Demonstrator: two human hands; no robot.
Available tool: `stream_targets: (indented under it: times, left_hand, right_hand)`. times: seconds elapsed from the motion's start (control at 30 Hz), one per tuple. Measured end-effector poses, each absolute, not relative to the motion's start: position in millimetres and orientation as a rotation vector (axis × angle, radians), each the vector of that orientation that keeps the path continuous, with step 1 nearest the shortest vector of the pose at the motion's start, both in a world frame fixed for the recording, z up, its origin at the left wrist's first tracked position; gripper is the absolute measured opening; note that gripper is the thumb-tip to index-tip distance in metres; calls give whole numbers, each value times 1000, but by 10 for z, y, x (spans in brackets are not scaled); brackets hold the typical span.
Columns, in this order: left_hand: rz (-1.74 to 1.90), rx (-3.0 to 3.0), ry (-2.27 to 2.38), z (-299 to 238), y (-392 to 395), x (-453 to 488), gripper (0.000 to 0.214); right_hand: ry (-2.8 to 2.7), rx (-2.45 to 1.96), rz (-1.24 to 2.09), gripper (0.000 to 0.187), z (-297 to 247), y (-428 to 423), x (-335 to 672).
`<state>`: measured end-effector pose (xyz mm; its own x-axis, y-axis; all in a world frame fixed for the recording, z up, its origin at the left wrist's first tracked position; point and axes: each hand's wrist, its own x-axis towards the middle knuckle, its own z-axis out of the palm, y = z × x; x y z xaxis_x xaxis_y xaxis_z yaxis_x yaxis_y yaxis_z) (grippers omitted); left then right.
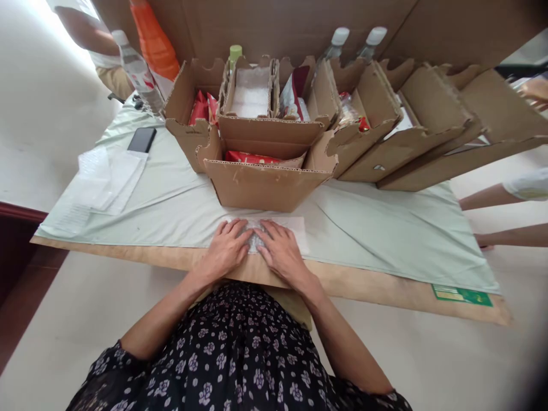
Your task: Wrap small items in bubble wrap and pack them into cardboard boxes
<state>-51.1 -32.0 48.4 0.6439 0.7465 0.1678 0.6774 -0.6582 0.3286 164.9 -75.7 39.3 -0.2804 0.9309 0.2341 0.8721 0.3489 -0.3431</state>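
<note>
A clear piece of bubble wrap (256, 241) lies near the front edge of the table, on or against a pale translucent sheet (298, 234) that reaches out to the right. My left hand (230, 244) rests palm down on the left part of the wrap, fingers laid out flat. From the other side my right hand (280, 246) presses down the same way, its fingers pointing inward. The two thumbs and index fingers nearly meet over the wrap. Whatever lies beneath my palms is hidden.
Just ahead stands a cardboard box (261, 185) with red packets (252, 158) in it. Behind it runs a row of cardboard bins (359, 134). Bubble wrap pouches (109, 177) and a black phone (142, 140) lie left. Bottles (136, 68) stand behind. Other people's arms show at both sides.
</note>
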Motion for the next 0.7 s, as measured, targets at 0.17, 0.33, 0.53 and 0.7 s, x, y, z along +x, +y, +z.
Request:
stream_targets:
  times: [0.17,0.33,0.53,0.7]
  left_hand:
    - [407,2543,1005,311,-256,-784,41]
    - [716,2427,1327,344,-198,-813,35]
    - [638,2217,1655,320,-175,-647,24]
    - [684,2016,1517,519,-271,-860,12]
  right_hand:
    - [-1908,-1917,55,36,225,-1197,2378]
    - [-1664,-1977,30,38,334,-1032,2517]
    - [-1572,-1871,440,25,373,-512,2174]
    - [-1414,-1766,726,23,544,-1032,2119]
